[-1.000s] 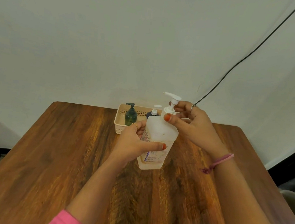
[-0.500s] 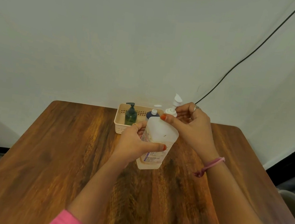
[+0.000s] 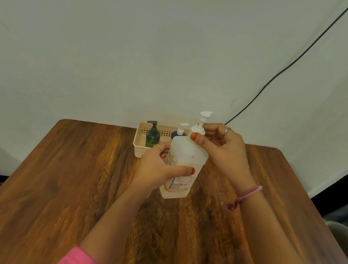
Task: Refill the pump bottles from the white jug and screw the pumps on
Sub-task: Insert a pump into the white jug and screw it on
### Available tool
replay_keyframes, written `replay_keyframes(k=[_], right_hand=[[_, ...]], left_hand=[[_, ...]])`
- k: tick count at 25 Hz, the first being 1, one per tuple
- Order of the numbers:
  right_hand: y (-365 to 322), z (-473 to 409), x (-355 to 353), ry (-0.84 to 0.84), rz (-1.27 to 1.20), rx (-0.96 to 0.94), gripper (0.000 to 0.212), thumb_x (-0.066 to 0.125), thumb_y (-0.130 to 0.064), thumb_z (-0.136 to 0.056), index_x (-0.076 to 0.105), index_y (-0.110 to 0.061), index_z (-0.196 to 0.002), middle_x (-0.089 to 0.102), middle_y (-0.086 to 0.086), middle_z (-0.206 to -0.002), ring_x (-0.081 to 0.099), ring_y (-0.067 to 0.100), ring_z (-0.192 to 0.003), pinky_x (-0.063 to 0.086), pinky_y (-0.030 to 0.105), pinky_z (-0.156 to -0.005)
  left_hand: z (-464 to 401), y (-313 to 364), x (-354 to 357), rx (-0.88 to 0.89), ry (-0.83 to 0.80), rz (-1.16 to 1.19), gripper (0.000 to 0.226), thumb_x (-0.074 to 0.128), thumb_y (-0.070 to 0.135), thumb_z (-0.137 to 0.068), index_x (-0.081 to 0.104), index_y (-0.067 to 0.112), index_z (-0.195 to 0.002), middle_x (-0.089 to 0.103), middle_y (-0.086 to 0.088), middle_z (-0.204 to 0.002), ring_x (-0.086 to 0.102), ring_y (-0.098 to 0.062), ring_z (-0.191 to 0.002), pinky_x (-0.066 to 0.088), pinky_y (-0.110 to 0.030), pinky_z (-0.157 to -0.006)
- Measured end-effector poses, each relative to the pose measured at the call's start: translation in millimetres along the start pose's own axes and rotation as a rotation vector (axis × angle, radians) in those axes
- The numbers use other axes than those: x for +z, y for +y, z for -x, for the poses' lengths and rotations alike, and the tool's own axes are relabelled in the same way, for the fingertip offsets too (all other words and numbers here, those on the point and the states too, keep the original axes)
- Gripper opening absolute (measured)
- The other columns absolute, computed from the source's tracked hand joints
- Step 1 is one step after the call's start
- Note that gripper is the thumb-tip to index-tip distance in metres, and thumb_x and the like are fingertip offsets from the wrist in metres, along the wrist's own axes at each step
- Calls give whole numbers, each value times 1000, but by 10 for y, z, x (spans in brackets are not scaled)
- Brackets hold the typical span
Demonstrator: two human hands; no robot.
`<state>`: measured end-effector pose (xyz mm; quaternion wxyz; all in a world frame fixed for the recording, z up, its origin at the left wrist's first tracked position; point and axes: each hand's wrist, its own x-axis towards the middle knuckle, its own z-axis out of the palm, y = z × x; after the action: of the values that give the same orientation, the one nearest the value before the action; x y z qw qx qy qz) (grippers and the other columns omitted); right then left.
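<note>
The left hand [image 3: 153,168] grips the white jug [image 3: 183,166], which tilts slightly right; the right hand [image 3: 221,146] pinches its pump collar [image 3: 198,131] directly above, on the jug's long axis.

The white pump [image 3: 201,122] has turned on the white jug [image 3: 183,168]; its spout, which pointed toward the table's left edge a second ago, now points toward the right edge and slightly away; the right hand [image 3: 221,146] has rolled at the collar, its wrist and pink band lower than before.
</note>
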<state>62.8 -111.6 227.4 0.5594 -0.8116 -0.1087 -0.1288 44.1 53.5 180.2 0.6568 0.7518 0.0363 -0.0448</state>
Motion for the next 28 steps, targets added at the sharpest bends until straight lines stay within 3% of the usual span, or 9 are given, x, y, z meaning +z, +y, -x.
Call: replay_keyframes(k=[2, 4, 7, 10, 14, 19, 24, 26, 28], right_hand=[[-6, 49, 116, 127, 26, 24, 39, 80, -43, -68, 64, -20, -96, 68, -8, -90, 64, 7, -85, 58, 31, -75], [-17, 51, 133, 142, 60, 56, 48, 79, -51, -63, 59, -22, -95, 65, -8, -90, 62, 7, -85, 56, 28, -73], [-24, -20, -7, -32, 65, 83, 58, 71, -57, -66, 54, -28, -114, 63, -12, -110, 60, 4, -101, 55, 25, -81], [3, -42, -44, -175, 41, 9, 41, 65, -35, -87, 56, -27, -126, 63, -12, -120, 59, 2, -109, 55, 26, -85], [-5, -1, 60, 38, -82, 29, 33, 77, -26, -77, 69, -19, -108, 71, -8, -101, 66, 4, -93, 56, 24, -75], [31, -10, 146, 156, -91, 90, 38, 86, -34, -63, 61, -21, -88, 69, -1, -91, 66, 14, -84, 58, 29, -66], [-34, -63, -27, -96, -162, 125, 49, 72, -46, -71, 57, -22, -111, 66, -3, -106, 64, 13, -97, 55, 25, -78], [-49, -91, -130, -240, -144, 89, 38, 64, -35, -85, 58, -21, -121, 67, -5, -116, 63, 10, -106, 54, 26, -86], [-19, -95, -129, -228, -96, 50, 28, 65, -28, -88, 65, -20, -114, 69, -6, -113, 64, 10, -104, 55, 31, -88]], left_hand=[[2, -8, 20, -5, 19, 2, 82, 92, 26, -52, 53, 23, -125, 67, 8, -110, 64, -11, -101, 57, -37, -86], [0, -36, 30, -12, 19, 12, 82, 92, 25, -52, 54, 22, -125, 68, 8, -109, 66, -11, -100, 58, -38, -85], [-7, -44, 14, -20, 17, 31, 87, 92, 28, -50, 53, 21, -128, 68, 5, -113, 66, -14, -102, 57, -43, -86], [-21, -35, 17, -16, 11, 34, 85, 92, 27, -51, 54, 20, -126, 67, 5, -114, 65, -14, -104, 57, -41, -86], [2, -22, 37, -6, 13, 53, 78, 92, 23, -52, 56, 22, -121, 69, 7, -109, 67, -11, -100, 59, -34, -81], [0, -29, 58, -18, 19, 62, 80, 92, 24, -52, 56, 20, -124, 70, 6, -109, 68, -12, -99, 59, -38, -82], [-2, -44, 57, -9, 21, 60, 80, 92, 27, -50, 57, 22, -122, 70, 8, -108, 68, -11, -99, 59, -38, -83], [-3, -44, 59, -10, 17, 53, 86, 92, 31, -47, 56, 22, -124, 70, 7, -110, 67, -13, -101, 58, -41, -84], [-4, -45, 67, -9, 15, 48, 85, 92, 31, -48, 56, 22, -124, 69, 6, -111, 67, -14, -102, 58, -41, -85]])
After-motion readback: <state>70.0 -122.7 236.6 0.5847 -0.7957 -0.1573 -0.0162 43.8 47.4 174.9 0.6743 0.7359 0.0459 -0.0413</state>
